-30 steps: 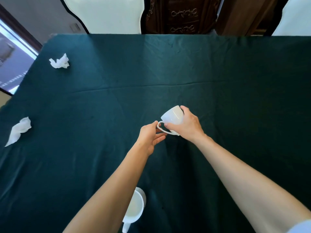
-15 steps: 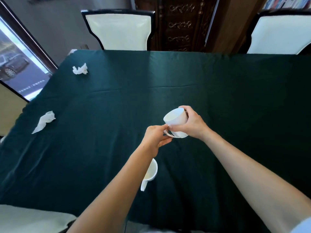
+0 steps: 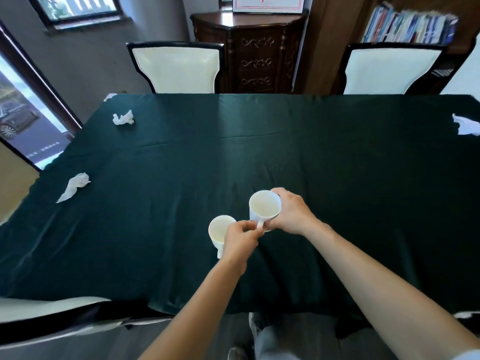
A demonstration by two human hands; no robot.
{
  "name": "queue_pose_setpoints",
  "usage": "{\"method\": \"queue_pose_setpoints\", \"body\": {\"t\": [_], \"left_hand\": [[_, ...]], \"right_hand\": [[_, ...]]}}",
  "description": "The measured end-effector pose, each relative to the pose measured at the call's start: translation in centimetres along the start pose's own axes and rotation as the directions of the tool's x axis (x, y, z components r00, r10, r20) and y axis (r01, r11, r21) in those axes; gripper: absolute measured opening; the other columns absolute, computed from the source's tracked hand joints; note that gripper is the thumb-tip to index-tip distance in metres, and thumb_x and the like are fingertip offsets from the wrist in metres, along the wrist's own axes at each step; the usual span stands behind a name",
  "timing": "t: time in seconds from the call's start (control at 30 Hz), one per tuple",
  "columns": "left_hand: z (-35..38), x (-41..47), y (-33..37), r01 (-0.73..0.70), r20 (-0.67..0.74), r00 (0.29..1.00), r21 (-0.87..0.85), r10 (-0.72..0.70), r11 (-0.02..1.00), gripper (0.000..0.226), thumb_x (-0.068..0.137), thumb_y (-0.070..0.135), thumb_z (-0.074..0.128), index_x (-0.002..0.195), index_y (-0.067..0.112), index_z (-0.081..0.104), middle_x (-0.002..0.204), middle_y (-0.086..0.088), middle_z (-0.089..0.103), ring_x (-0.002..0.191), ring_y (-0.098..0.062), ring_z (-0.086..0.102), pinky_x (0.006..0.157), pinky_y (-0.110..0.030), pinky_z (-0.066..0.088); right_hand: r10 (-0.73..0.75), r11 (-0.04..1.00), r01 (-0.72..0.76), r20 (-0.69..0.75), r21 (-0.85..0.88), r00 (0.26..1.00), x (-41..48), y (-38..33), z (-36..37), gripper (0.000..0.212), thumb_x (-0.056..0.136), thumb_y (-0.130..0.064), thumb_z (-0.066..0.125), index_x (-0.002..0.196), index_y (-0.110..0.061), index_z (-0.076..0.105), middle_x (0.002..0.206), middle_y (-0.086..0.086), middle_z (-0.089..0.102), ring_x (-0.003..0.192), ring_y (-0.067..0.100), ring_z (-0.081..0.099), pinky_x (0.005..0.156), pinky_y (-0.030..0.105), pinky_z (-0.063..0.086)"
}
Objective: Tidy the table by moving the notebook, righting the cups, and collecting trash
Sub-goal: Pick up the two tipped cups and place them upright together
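A white cup (image 3: 265, 207) stands mouth-up on the dark green tablecloth (image 3: 337, 165). My right hand (image 3: 292, 213) wraps its far side and my left hand (image 3: 240, 240) pinches its handle. A second white cup (image 3: 219, 229) stands upright just to the left, partly hidden behind my left hand. Crumpled white tissues lie at the far left (image 3: 123, 118), at the left edge (image 3: 74, 187) and at the right edge (image 3: 465, 126). No notebook is in view.
Two cream-backed chairs (image 3: 178, 67) (image 3: 389, 70) stand along the far side, with a dark wooden cabinet (image 3: 255, 50) between them. Another chair (image 3: 52, 307) sits at the near left corner. My legs show below the table's near edge.
The cup in my hands has turned from tilted to upright and come down onto the cloth. My view has pulled back and up, showing the chairs and the second cup fully.
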State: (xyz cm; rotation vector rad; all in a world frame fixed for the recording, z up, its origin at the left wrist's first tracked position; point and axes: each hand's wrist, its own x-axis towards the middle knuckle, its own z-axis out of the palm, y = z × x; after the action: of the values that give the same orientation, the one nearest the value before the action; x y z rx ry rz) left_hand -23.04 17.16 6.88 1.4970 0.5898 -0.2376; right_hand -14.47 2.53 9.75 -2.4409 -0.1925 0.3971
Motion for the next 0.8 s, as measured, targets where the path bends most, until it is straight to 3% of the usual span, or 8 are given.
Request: {"method": "queue_pose_setpoints", "body": {"t": [0.2, 0.4, 0.53, 0.8], "left_hand": [[1.3, -1.9, -3.7, 0.049, -0.063, 0.997, -0.027, -0.051, 0.998, 0.011, 0.094, 0.016, 0.072, 0.100, 0.008, 0.078, 0.097, -0.004, 0.076, 0.084, -0.014, 0.064, 0.081, -0.032, 0.058], [2.3, -2.0, -5.4, 0.153, -0.060, 0.986, -0.058, -0.156, 0.987, 0.009, 0.095, 0.013, 0.070, 0.101, 0.012, 0.076, 0.096, -0.005, 0.076, 0.085, -0.016, 0.064, 0.084, -0.034, 0.059], [2.7, -1.8, -5.9, 0.205, -0.023, 0.978, -0.075, -0.208, 0.976, 0.017, 0.095, 0.006, 0.065, 0.103, 0.015, 0.077, 0.092, -0.004, 0.074, 0.082, -0.012, 0.065, 0.072, -0.024, 0.056], [2.5, -1.4, -6.9, 0.240, -0.046, 0.968, -0.133, -0.248, 0.962, 0.012, 0.099, 0.013, 0.066, 0.102, 0.020, 0.076, 0.093, -0.005, 0.073, 0.085, -0.015, 0.065, 0.070, -0.023, 0.057]], "right_hand": [[-0.040, 0.998, 0.041, 0.025, -0.040, 0.999, -2.0, 1.3, 2.0, 0.093, 0.056, -0.037, 0.094, 0.136, -0.018, 0.051, 0.128, 0.006, 0.063, 0.116, 0.029, 0.060, 0.092, 0.037, 0.051], [-0.034, 0.998, 0.036, 0.045, -0.050, 0.998, -2.1, 3.0, 4.2, 0.088, 0.064, -0.039, 0.091, 0.136, -0.016, 0.047, 0.127, 0.011, 0.061, 0.113, 0.034, 0.059, 0.088, 0.037, 0.051], [-0.029, 0.999, 0.030, 0.052, -0.018, 0.998, -1.7, 4.1, 5.2, 0.087, 0.067, -0.040, 0.089, 0.138, -0.015, 0.045, 0.129, 0.012, 0.059, 0.114, 0.035, 0.058, 0.089, 0.038, 0.049], [-0.047, 0.999, 0.049, 0.112, -0.017, 0.993, -0.8, 5.2, 6.6, 0.091, 0.070, -0.040, 0.089, 0.143, -0.015, 0.041, 0.136, 0.013, 0.055, 0.119, 0.035, 0.056, 0.093, 0.038, 0.048]]}}
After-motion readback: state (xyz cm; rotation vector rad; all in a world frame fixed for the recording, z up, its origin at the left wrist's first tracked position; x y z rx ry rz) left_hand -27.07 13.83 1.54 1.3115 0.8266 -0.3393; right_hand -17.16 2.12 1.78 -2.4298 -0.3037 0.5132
